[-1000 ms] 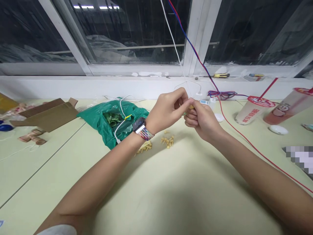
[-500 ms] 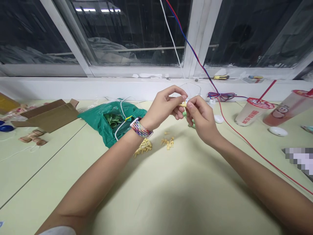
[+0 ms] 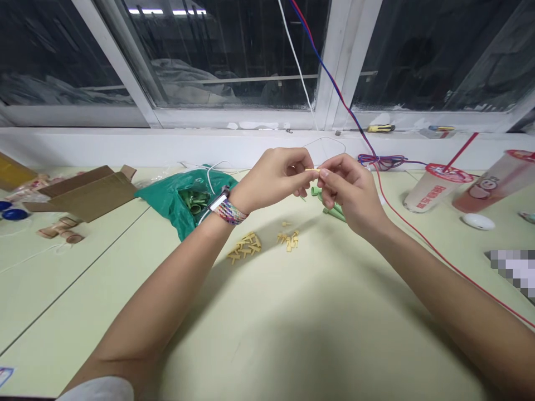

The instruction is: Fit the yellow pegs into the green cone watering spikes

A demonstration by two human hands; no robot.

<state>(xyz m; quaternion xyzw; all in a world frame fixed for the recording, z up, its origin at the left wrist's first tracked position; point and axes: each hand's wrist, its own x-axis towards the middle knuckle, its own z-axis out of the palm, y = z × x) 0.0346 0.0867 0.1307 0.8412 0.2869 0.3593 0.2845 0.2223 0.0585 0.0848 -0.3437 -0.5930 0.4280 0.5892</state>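
Note:
Between the fingertips of both hands sits a small yellow plastic piece [image 3: 311, 170], mostly covered by the fingers. My left hand [image 3: 276, 177], with a beaded band and watch at the wrist, pinches one end. My right hand [image 3: 351, 186] pinches the other end, its thumb and forefinger closed. Below on the table lie two groups of yellow plastic pieces: a larger heap [image 3: 246, 247] on the left and a smaller cluster [image 3: 289, 240] to its right. Green plastic tubes [image 3: 334, 210] lie behind the right hand, partly hidden by it.
A green plastic bag [image 3: 161, 195] holding green parts lies behind my left wrist. Left stand an open cardboard box [image 3: 90, 195] and a wooden toy [image 3: 62, 229]. Two drink cups [image 3: 434, 189], a white oval case [image 3: 478, 221] and a red cable [image 3: 418, 244] are on the right.
The hands have drawn level and closer together around the yellow piece, and the left hand has turned. More of the yellow heap and the green tubes now shows.

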